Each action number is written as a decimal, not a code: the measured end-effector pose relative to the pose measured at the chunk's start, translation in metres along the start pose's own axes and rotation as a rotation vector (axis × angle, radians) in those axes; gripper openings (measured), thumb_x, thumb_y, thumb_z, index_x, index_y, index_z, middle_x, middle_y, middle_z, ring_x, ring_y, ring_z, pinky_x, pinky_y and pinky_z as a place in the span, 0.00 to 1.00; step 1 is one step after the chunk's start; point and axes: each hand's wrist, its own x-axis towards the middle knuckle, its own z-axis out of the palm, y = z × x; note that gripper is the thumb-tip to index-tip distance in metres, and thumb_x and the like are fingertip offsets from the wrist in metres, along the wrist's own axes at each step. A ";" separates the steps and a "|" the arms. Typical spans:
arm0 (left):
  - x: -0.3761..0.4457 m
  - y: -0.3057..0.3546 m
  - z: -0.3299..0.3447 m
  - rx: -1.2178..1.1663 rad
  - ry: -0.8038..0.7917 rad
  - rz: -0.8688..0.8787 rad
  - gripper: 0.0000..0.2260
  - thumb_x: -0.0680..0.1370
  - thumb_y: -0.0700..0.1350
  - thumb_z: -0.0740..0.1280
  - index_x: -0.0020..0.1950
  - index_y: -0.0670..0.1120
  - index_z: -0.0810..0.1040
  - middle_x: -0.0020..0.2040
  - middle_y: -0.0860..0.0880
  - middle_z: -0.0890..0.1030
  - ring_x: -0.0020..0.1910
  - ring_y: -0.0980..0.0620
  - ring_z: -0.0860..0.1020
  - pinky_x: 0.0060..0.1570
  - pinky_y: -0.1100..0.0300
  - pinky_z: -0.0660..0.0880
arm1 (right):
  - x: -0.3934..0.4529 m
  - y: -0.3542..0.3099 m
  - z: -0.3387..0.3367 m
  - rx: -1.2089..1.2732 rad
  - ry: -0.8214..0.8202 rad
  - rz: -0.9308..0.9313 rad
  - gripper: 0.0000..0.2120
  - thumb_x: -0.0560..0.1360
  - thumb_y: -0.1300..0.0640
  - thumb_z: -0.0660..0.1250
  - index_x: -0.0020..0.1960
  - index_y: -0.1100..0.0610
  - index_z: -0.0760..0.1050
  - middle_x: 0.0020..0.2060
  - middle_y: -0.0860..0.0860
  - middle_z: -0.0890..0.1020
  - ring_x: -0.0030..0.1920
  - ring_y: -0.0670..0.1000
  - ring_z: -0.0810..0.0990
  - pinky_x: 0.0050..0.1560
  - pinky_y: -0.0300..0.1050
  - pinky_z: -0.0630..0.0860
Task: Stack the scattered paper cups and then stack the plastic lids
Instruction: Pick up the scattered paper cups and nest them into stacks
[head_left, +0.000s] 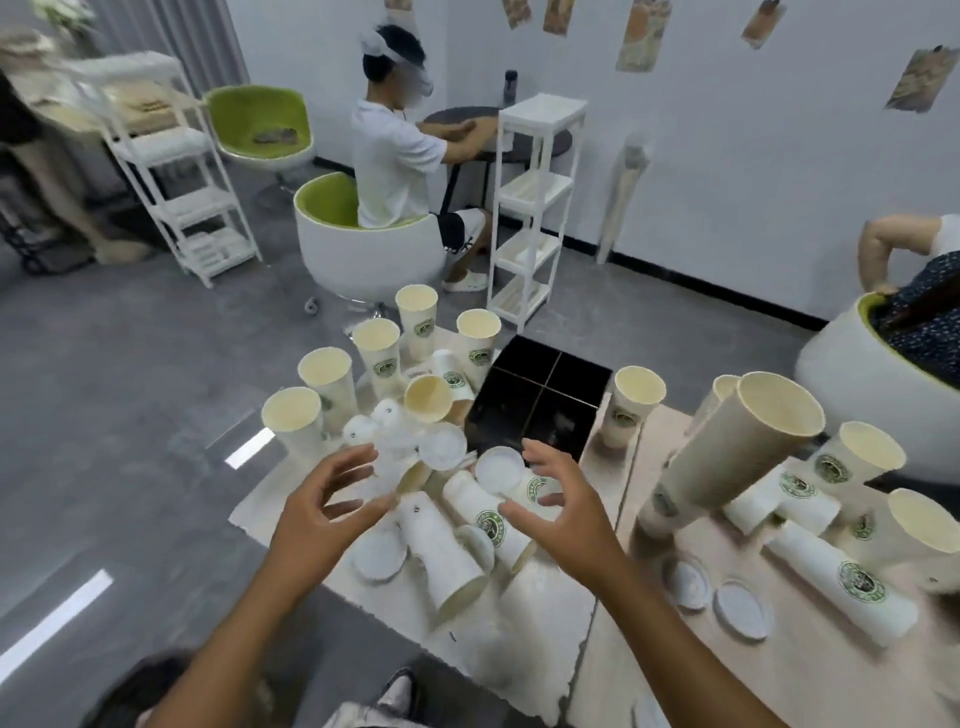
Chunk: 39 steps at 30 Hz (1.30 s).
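Observation:
Several white paper cups with green logos stand upright or lie on their sides across the table (535, 623). One fallen cup (447, 551) lies just beyond my hands, another (493, 519) beside it. Translucent plastic lids are scattered: a cluster (441, 447) at the middle, one lid (379, 558) nearer, two lids (740, 608) at the right. A tall stack of cups (727, 457) leans at the right. My left hand (322, 504) hovers over the lids, fingers spread and holding nothing. My right hand (561, 499) hovers over a lying cup, fingers loosely curved, holding nothing.
A black box (540, 400) sits at the table's middle back. Upright cups (327, 379) ring the left edge. Beyond stand white shelf racks (530, 208), green-lined chairs, a seated person (395, 156), and another person's arm at far right (893, 249).

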 end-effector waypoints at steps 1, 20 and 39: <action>0.000 -0.007 -0.008 0.001 0.005 -0.020 0.27 0.66 0.61 0.77 0.64 0.65 0.78 0.63 0.60 0.83 0.64 0.58 0.80 0.59 0.51 0.81 | 0.002 0.003 0.010 -0.001 -0.009 0.024 0.34 0.73 0.51 0.79 0.71 0.33 0.67 0.67 0.34 0.73 0.66 0.37 0.72 0.59 0.39 0.75; 0.052 -0.103 0.016 0.196 -0.649 -0.012 0.28 0.71 0.47 0.81 0.68 0.63 0.76 0.66 0.68 0.76 0.66 0.64 0.74 0.60 0.64 0.74 | -0.070 0.075 0.122 -0.104 0.166 0.477 0.35 0.63 0.37 0.77 0.66 0.31 0.66 0.63 0.32 0.69 0.66 0.38 0.70 0.62 0.43 0.74; 0.083 -0.114 0.053 0.330 -0.942 0.189 0.29 0.69 0.45 0.79 0.68 0.58 0.76 0.67 0.64 0.77 0.68 0.61 0.74 0.66 0.65 0.69 | -0.060 0.085 0.163 -0.223 0.198 0.560 0.40 0.65 0.39 0.77 0.72 0.43 0.63 0.64 0.39 0.68 0.65 0.44 0.68 0.65 0.49 0.71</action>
